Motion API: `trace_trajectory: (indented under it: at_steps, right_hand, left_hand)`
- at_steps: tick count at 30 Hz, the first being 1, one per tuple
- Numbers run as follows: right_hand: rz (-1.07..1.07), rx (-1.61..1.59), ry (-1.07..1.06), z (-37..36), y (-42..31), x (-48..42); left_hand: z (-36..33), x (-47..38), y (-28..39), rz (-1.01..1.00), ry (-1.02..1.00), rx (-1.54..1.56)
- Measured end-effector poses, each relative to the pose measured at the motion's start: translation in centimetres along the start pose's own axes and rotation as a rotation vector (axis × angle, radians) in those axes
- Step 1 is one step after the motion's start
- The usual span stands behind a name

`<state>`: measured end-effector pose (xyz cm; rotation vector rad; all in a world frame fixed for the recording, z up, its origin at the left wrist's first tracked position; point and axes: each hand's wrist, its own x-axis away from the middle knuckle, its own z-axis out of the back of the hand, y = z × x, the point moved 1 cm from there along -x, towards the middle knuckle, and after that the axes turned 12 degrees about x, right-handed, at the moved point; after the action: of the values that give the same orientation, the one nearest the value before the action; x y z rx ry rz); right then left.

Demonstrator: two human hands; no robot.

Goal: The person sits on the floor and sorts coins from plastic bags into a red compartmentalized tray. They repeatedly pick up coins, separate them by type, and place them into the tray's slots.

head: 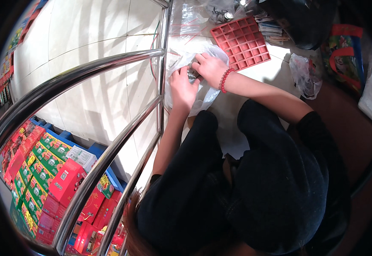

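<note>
A thin white plastic bag [210, 100] lies opened out on the floor in front of my knees, beside a metal rail. Both my hands are inside its mouth. What look like silvery coins [192, 75] show in a small row between the thumb and fingers of my left hand [183, 88]. My right hand [212, 68], with a red bead bracelet [226, 80] at the wrist, reaches in from the right. Its fingers bend over the far side of the coins; whether they grip any is hidden. A red plastic tray [243, 65] with square compartments lies just beyond the bag.
Clear bags with metal pieces [221, 16] and a stack of what look like banknotes [272, 30] lie beyond. A crumpled plastic bag [305, 76] and a colourful carrier bag [344, 60] are at right. Tubular metal rails [118, 144] stand left, before stacked boxes [66, 182].
</note>
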<state>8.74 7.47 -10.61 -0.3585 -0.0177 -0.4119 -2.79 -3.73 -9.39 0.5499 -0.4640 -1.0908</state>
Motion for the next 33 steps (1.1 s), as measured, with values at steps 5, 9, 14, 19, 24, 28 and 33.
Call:
trace_trajectory:
  at_steps: [5,9,14,19,24,28,33]
  right_hand:
    - [-0.05,-0.062,-0.031,-0.1,-0.2,-0.3]
    - [0.139,0.051,0.169,-0.4,0.1,-0.6]
    - [0.172,-0.023,0.11,-1.2,0.1,-0.6]
    - [0.17,-0.002,0.024,-1.5,-0.3,-1.1]
    - [0.173,0.058,-0.06,-1.2,-1.0,-1.6]
    - [0.154,-0.081,-0.095,-0.5,-0.5,-1.3]
    - [0.016,-0.306,0.064,1.3,-1.0,0.0]
  left_hand:
    - [0.0,-0.3,-0.4,0.146,-0.067,0.169]
    - [0.7,-0.3,-1.2,0.169,-0.142,0.324]
    - [1.0,0.0,-1.4,0.179,-0.071,0.531]
    - [0.7,0.5,-0.9,0.15,-0.074,0.395]
    - [0.8,0.6,-1.3,0.169,-0.054,0.466]
    - [0.7,1.5,-1.5,0.184,-0.029,0.467]
    - [2.0,2.1,-0.2,0.117,0.105,0.529]
